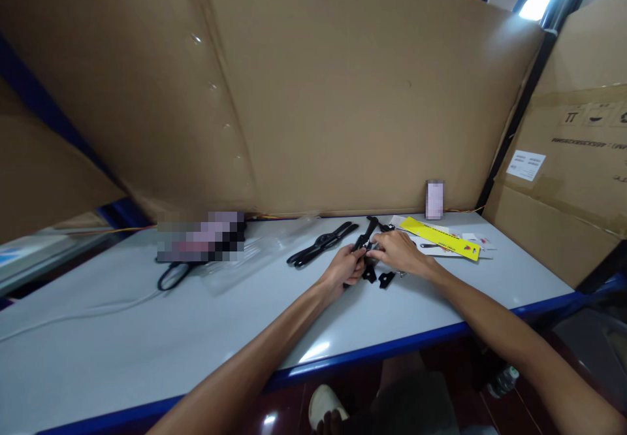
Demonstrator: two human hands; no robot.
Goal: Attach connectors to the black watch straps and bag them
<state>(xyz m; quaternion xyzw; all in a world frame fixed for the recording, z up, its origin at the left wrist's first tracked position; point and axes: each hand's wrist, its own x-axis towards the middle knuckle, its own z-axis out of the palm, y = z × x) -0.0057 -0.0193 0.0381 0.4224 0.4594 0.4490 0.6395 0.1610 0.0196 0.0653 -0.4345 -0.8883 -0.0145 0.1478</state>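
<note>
A long black part (371, 227) with a wider, hooked-looking far end is gripped in my left hand (344, 266), fingers wrapped around its near portion. Against that same part, the fingertips of my right hand (399, 251) are pinched together. Whatever they hold is too small and too covered to make out. Just below the hands, a small flat black piece (386, 280) with a hole lies on the table, and a similar black piece (369, 274) is partly tucked behind my left fingers. Long black parts (323, 244) lie together to the left of my hands.
A yellow card (441, 238) lies over white papers at the right. Clear plastic wrapping (264, 245) and a black cable loop (175, 276) are at the left. A phone-like object (434, 200) leans against the cardboard wall (353, 95). The blue table edge (421, 337) runs in front.
</note>
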